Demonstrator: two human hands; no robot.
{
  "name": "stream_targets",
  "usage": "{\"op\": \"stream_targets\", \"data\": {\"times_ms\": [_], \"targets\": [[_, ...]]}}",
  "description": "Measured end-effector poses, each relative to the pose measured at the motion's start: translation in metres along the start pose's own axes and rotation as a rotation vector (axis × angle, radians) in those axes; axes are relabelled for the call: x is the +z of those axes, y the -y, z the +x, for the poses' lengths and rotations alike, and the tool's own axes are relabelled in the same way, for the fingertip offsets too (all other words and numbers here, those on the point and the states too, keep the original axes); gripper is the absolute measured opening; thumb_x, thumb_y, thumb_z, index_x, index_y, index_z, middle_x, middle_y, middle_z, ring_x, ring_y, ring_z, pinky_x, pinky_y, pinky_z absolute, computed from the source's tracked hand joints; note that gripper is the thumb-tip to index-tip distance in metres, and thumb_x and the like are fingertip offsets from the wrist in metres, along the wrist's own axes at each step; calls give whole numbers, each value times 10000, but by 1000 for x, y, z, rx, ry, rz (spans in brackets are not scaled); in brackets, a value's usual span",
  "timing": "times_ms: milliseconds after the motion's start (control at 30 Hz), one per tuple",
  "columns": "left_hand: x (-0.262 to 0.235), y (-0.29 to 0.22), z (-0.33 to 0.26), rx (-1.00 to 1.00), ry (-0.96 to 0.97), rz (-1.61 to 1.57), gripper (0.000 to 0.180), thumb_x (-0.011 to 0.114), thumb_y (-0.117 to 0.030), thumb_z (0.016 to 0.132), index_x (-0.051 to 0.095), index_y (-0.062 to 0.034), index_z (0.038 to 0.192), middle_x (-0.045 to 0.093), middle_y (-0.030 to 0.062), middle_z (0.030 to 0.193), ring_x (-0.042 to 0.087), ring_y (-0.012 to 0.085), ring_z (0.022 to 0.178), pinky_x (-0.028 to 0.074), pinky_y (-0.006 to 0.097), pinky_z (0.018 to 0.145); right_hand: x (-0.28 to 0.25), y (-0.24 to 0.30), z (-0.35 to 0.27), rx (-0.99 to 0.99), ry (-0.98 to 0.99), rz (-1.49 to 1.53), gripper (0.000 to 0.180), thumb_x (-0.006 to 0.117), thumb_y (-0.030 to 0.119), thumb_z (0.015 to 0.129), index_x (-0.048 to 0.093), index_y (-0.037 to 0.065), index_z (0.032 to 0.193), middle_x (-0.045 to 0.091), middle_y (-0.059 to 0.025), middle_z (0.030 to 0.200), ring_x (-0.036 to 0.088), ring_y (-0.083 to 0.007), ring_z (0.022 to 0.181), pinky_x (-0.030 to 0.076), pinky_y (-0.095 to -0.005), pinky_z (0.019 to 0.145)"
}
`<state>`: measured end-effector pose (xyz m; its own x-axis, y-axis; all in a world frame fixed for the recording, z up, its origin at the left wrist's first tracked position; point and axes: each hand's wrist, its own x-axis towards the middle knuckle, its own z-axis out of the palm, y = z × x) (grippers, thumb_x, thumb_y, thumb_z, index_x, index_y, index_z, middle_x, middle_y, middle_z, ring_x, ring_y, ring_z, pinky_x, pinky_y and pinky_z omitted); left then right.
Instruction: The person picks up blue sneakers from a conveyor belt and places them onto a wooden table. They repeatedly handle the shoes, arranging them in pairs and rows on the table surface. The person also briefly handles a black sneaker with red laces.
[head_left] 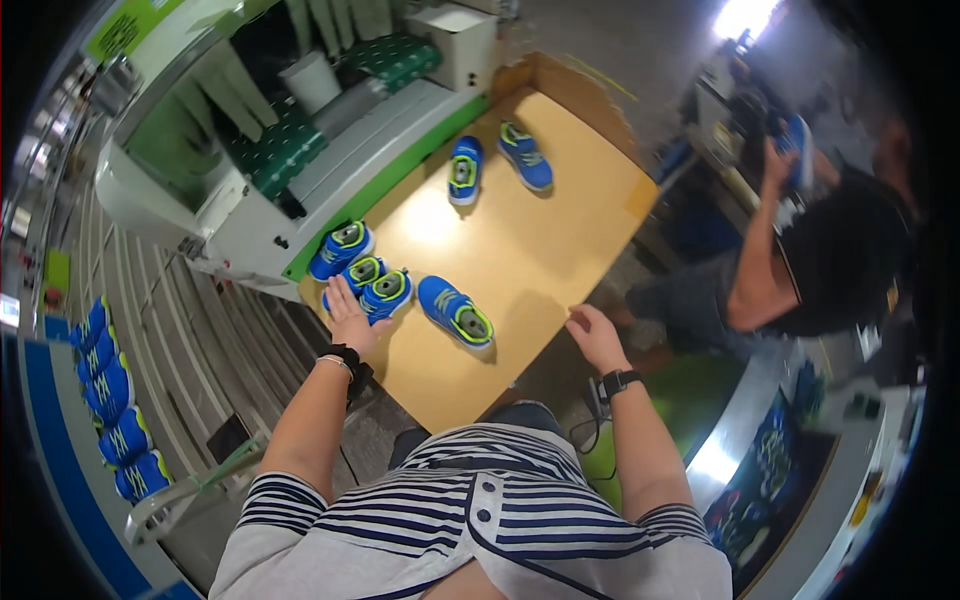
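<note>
My left hand [350,316] lies against a cluster of blue sneakers with lime-green collars at the table's left edge. Its fingers are stretched out and touch the nearest pair, of which the front sneaker [387,294] shows best; the hand partly covers the other one. Just beyond stands another blue sneaker [342,249]. To the right of the cluster, a single sneaker [456,312] sits apart. Two more, a left one [465,171] and a right one [525,157], stand at the far end. Over the table's right edge hovers my right hand [597,338], empty, fingers loosely bent.
The tan tabletop [540,240] adjoins a machine [330,165] with a green edge and hanging strips. Stacked blue shoes [112,395] line a rack at left. At right, a co-worker [820,250] holds a blue shoe [797,150]. A metal roller conveyor [180,330] runs at left.
</note>
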<state>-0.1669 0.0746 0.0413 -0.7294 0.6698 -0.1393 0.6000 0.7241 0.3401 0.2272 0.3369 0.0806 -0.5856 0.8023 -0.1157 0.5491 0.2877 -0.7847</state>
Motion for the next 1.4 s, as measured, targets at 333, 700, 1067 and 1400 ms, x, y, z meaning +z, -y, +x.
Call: {"op": "stream_targets", "data": {"times_ms": [333,700,1067,1400], "targets": [[-19,-23,-6,-99,67,-22,1409,909,-392,653,-58,16,1593,-36,244,1678,16,458,1549,185,582,1218,17,46,311,-211,-130,-54,705,834,304,781,551,-20,1340,629,-254,1247,595,-404,1183,468,-460,1025],[-28,-34,-9,-115,65,-92,1344,877,-386,674,-11,69,1575,15,297,1657,28,475,1543,154,553,1231,34,48,263,-398,275,-190,650,825,148,790,508,50,1349,673,-200,1156,604,-352,1156,472,-432,1002],[-11,-26,-4,-100,-85,-10,1343,884,-444,625,73,-7,1602,112,237,1670,125,440,1542,254,548,1209,16,81,262,-273,420,-413,576,911,171,628,541,-1,1035,657,-240,1035,622,-440,1033,505,-474,887],[5,-96,-45,-157,-465,-191,903,743,-213,867,220,-78,1590,284,240,1587,256,396,1494,243,563,1187,39,57,124,-109,562,-16,555,831,275,807,466,-3,1120,680,-208,995,690,-301,875,546,-387,780]]}}
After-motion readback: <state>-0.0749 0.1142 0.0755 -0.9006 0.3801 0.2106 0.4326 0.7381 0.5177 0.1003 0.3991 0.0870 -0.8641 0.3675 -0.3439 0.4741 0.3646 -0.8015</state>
